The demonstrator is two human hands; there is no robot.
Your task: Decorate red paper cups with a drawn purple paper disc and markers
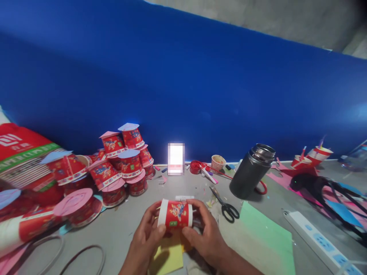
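Observation:
A red printed paper cup (180, 214) with a white rim lies on its side between my two hands. My left hand (149, 231) is closed round its left end, thumb at the lower edge. My right hand (205, 231) grips the right end the same way. Thin pale sticks seem to poke out near both ends of the cup; the fingers partly cover them. Below the cup is a sheet of yellow paper (168, 256) on the grey table. Black-handled scissors (228, 209) lie to the right of my right hand, blades pointing away.
Stacked red paper cups (130, 165) with pink and blue paper tops stand at left. A dark thermos (250, 173) without its lid stands at right, behind green paper (266, 236). A white power strip (318, 236) lies further right. A blue wall (183, 84) closes off the back.

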